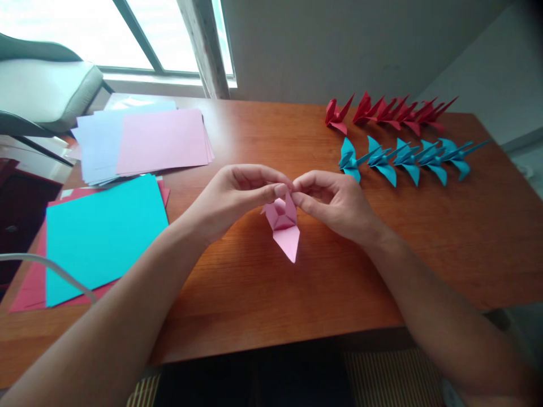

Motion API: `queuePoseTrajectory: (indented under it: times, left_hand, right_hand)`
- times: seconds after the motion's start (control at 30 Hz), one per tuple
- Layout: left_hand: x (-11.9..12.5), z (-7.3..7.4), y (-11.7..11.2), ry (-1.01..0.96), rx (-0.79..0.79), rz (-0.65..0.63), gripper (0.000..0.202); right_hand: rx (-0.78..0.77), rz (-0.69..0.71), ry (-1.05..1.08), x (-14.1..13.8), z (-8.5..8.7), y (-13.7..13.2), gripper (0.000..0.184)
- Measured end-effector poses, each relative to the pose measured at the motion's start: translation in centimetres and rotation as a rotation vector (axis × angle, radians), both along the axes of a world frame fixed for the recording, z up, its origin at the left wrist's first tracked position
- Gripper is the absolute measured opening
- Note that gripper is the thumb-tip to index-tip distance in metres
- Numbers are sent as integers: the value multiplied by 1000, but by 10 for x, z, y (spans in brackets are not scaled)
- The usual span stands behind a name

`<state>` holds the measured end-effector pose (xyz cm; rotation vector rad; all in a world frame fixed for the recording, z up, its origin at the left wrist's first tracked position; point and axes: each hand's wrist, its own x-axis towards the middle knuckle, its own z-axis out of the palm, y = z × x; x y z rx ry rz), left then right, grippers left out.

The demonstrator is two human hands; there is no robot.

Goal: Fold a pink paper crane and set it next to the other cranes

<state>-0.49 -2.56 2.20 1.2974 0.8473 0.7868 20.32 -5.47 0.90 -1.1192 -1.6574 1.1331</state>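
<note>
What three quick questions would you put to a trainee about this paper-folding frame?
1. True or false: the left hand and the right hand both pinch the top of the pink folded paper.
2. Pick one: the crane row nearer the hands is A red, B blue, C green.
3. Fill the gap: the teal sheet lies on the person's ___ side of the table.

Key: 1 true; 2 B; 3 left.
</note>
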Motion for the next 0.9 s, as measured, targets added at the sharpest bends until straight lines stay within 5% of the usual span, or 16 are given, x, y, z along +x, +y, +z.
queuePoseTrajectory:
  times: [0.27, 0.9]
  left_hand:
    - [-2, 2, 0, -16, -46, -39, 17]
    - [9, 7, -6, 89, 114, 105, 20]
  right_hand:
    - [-11, 16, -14, -1, -1, -1, 18]
    - [88, -69, -86, -5, -4, -1, 15]
